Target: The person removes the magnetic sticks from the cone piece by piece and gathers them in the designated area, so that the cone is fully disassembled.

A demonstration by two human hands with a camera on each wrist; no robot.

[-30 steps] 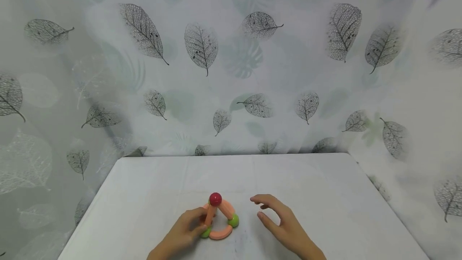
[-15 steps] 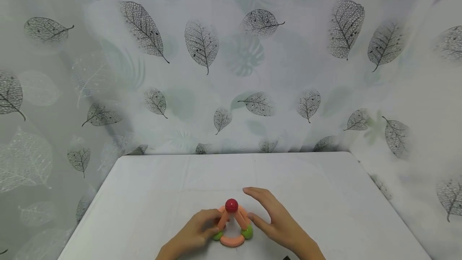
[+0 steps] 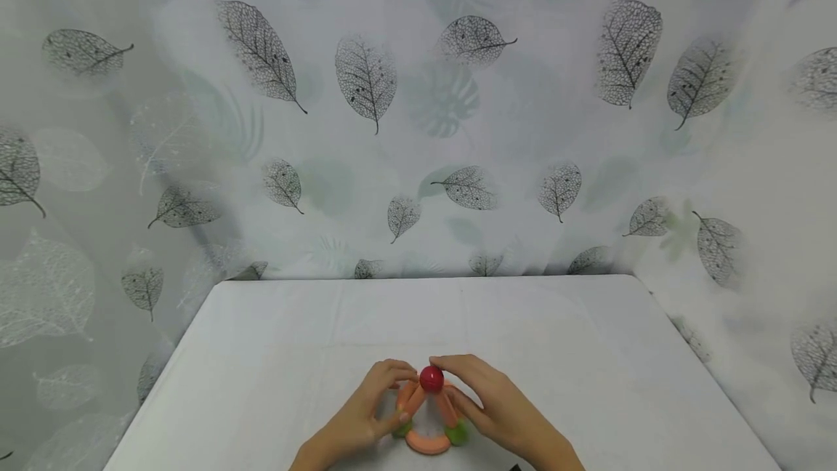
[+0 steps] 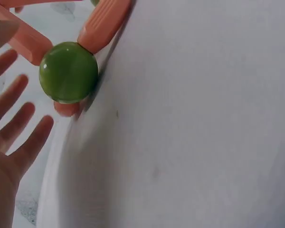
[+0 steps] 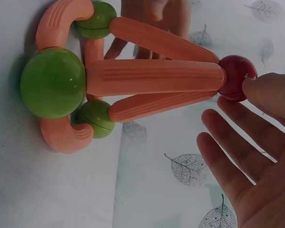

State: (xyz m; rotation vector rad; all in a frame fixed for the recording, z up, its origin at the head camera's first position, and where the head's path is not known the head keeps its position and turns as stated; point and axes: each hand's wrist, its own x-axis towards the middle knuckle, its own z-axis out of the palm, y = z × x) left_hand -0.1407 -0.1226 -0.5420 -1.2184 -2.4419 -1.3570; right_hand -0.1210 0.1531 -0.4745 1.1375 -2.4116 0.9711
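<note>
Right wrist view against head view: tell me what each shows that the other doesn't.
Only the right wrist view shows three green balls joined by curved orange pieces, and three straight rods meeting at the top. Only the head view shows the whole white table, the leaf-print curtain and the left hand. Both show the red ball touched by the right hand.

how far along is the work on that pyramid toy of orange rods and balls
Looks built: the pyramid toy stands on the white table, orange rods meeting at the red ball on top, green balls at the base. In hand: left hand and right hand cup its sides, right fingertip on the red ball. What remains cannot be told.
</note>
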